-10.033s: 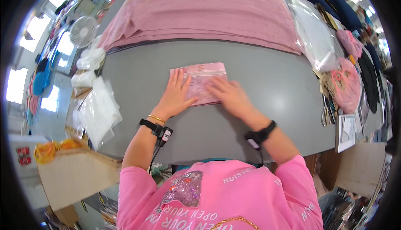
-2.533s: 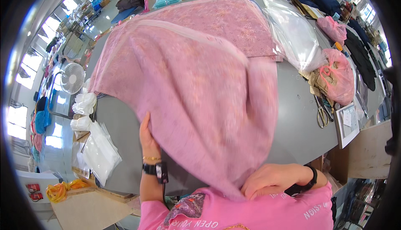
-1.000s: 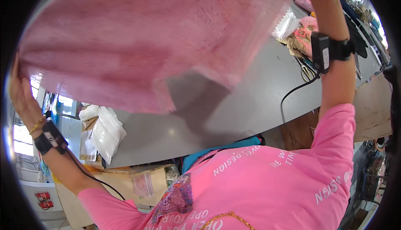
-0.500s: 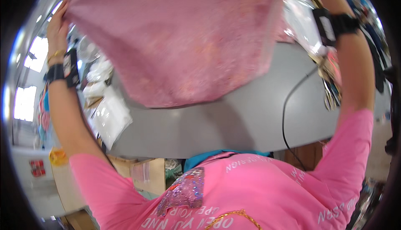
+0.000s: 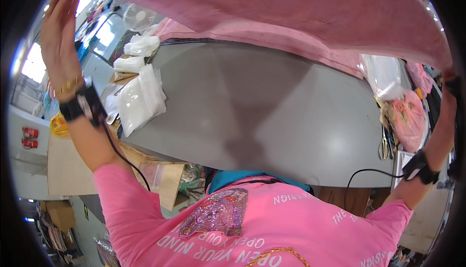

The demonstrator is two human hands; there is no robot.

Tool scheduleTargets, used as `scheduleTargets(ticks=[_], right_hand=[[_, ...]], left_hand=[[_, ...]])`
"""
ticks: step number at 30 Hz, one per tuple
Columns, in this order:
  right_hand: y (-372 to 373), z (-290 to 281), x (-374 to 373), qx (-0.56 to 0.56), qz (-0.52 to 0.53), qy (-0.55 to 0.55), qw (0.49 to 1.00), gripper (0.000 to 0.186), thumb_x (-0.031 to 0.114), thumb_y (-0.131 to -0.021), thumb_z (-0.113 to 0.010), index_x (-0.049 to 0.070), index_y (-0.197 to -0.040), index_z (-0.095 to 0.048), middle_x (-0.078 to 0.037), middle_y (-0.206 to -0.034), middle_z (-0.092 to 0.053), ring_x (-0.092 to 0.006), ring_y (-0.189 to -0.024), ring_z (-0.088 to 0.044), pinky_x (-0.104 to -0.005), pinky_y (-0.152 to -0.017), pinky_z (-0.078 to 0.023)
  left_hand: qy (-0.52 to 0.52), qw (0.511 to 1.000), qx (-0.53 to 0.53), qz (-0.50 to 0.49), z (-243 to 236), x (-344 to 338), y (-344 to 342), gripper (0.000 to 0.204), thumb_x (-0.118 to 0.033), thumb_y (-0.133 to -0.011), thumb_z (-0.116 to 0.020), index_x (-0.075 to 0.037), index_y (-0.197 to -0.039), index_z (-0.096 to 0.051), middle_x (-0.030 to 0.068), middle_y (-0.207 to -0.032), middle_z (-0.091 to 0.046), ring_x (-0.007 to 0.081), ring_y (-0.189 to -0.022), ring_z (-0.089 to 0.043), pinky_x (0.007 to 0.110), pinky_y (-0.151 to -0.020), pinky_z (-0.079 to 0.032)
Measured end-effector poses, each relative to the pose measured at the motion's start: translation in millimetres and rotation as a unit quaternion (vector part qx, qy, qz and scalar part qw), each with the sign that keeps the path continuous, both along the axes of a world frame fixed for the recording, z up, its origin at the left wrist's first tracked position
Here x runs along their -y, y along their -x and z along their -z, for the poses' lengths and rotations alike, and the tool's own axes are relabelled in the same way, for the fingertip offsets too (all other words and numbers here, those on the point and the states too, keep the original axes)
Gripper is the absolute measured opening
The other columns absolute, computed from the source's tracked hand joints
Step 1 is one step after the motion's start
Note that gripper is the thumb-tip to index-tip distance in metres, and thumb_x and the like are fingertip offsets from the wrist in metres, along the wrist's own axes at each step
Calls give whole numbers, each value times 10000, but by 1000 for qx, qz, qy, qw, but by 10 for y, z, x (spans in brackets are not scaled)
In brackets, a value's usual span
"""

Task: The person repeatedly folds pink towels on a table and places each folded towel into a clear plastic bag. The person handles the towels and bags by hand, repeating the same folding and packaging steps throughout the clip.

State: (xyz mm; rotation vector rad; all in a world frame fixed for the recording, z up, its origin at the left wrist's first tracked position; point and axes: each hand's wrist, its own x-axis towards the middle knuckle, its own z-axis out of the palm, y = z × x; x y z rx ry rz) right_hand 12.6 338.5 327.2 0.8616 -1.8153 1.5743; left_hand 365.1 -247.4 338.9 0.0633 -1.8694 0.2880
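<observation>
I hold a large pink cloth (image 5: 291,10) stretched wide above the grey table (image 5: 291,116); it fills the top of the view and throws a shadow on the tabletop. My left hand (image 5: 59,32) is raised at the upper left and grips the cloth's left edge. At the far right rim, my right hand (image 5: 449,90) holds the other edge, its fingers mostly hidden. Both wrists wear black bands. A stack of folded pink cloth (image 5: 272,38) lies along the table's far side, under the held cloth.
Clear plastic bags (image 5: 141,99) and white bundles (image 5: 141,46) lie at the table's left end, with a fan (image 5: 138,17) beyond. At the right are a clear bag (image 5: 386,75), a pink bag (image 5: 410,119) and scissors (image 5: 385,145). A cardboard box (image 5: 68,165) stands lower left.
The cloth has gone from hanging in front of me to spread higher and wider. My arms have moved further apart, and more of the grey tabletop shows beneath.
</observation>
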Motion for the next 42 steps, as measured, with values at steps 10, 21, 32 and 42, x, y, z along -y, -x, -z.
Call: scheduleTargets(ticks=[10, 21, 32, 42], right_hand=[[-2186, 1618, -505, 104, -12, -112, 988, 373, -91, -721, -726, -45, -1089, -686, -82, -1009, -607, -205, -945, -577, -320, -777, -486], [-1905, 2378, 36, 216, -15, -207, 954, 111, -36, -803, -762, 0, -894, -711, -64, -848, -661, -192, -778, -637, -299, -713, -500], [326, 3439, 1117, 383, -80, -219, 894, 253, 151, -994, -688, 2, -1185, -615, -23, -822, -651, -103, -772, -624, -258, -685, -496], [-1237, 3204, 192, 216, -95, -499, 834, 284, 115, -807, -801, 103, -1078, -717, -71, -873, -640, -262, -916, -592, -406, -901, -412]], left_hand=[[-466, 872, -92, 120, 2239, -703, -1516, 290, -105, -1081, -471, -8, -1333, -574, 221, -1464, -509, 350, -1379, -469, 509, -1224, -313], [-765, 594, -70, 238, 3185, -535, -1287, 216, -54, -1046, -540, -26, -1256, -582, 187, -1409, -548, 309, -1368, -520, 411, -1153, -424], [-730, 649, 132, 165, 3749, 862, 920, 311, -22, -913, -723, 12, -1218, -678, 72, -1205, -678, 128, -953, -649, 239, -877, -505], [-402, 724, 560, 8, 3331, -262, -896, 481, 12, -786, -735, -28, -1259, -654, 157, -1154, -606, 343, -1091, -554, 418, -983, -462]])
